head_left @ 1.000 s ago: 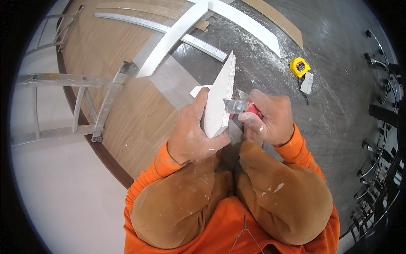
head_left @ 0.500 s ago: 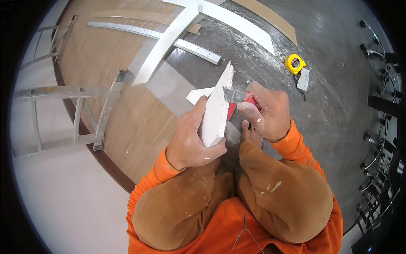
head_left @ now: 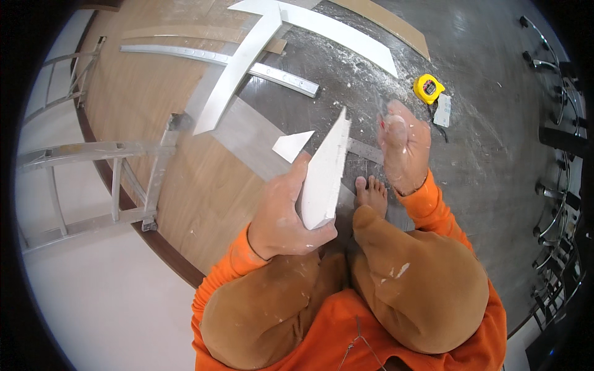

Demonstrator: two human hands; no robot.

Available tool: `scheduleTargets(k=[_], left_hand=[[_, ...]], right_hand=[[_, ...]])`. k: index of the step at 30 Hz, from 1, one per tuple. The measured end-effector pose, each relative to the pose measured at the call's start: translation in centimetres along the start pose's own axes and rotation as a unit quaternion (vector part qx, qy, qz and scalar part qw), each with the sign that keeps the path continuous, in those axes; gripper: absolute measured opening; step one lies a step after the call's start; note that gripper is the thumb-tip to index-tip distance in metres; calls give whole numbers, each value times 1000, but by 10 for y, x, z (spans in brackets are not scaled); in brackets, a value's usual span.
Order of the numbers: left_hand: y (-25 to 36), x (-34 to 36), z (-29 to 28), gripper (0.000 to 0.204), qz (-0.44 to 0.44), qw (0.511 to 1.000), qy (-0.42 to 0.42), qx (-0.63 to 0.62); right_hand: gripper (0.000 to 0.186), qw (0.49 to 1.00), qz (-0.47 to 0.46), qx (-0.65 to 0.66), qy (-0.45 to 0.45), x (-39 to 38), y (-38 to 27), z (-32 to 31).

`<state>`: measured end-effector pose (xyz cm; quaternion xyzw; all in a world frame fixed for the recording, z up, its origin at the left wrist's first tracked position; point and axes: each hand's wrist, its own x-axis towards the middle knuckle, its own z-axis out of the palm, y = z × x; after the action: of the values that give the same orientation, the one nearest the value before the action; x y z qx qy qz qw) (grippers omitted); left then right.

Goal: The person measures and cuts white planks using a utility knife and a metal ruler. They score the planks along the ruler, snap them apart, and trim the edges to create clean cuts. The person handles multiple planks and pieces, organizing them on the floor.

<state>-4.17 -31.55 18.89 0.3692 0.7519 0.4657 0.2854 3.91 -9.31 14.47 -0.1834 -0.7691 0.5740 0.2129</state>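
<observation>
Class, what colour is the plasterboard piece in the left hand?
White: the plasterboard piece in the left hand, best seen in the head view.

Brown baseboard (head_left: 168, 255) divides the white wall (head_left: 105, 297) from wood-look flooring (head_left: 198, 198).

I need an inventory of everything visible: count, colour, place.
Wall: one, white, lower left
Ladder sections: two, silvery, left
Wheeled chairs: several, mostly black, right
Tape measure: one, yellow, upper right
Tag: one, whitish, upper right
Long strips: two, white, top centre
Metal bar: one, silvery, upper left
Board strip: at least one, tan, top
Offcut: one, white, centre
Flat strip: one, grey, centre
Board piece: one, white, centre
Blurred tool: one, reddish, centre
Trousers: one pair, brown, bottom
Sleeves: two, orange, at wrists
Foot: one, bare, centre
Left hand: one, dusty, around board piece
Right hand: one, dusty, around blurred tool
</observation>
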Motion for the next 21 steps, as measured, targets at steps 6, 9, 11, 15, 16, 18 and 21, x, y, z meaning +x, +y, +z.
scheduleTargets(k=[6,9,11,15,16,18,21], left_hand=[[-4,-1,-6,78,-27,1000,0,-9],[1,0,-10,73,-68,997,-15,-42],[3,1,-11,70,-78,995,-25,-53],[2,1,-9,69,-46,998,-46,10],[0,-2,-7,69,-44,999,-16,18],[-6,-6,-4,68,-37,998,48,35],[5,9,-8,70,-81,985,92,125]], right_hand=[[44,985,-95,-70,-125,-11,-5,-4],[45,978,-96,-98,-154,-11,-5,0],[45,981,-86,-106,-136,-9,-7,4],[48,995,-4,-88,-53,10,-2,12],[50,996,29,-80,-33,13,0,12],[52,998,40,36,-33,5,16,13],[49,971,96,200,-85,-3,27,11]])
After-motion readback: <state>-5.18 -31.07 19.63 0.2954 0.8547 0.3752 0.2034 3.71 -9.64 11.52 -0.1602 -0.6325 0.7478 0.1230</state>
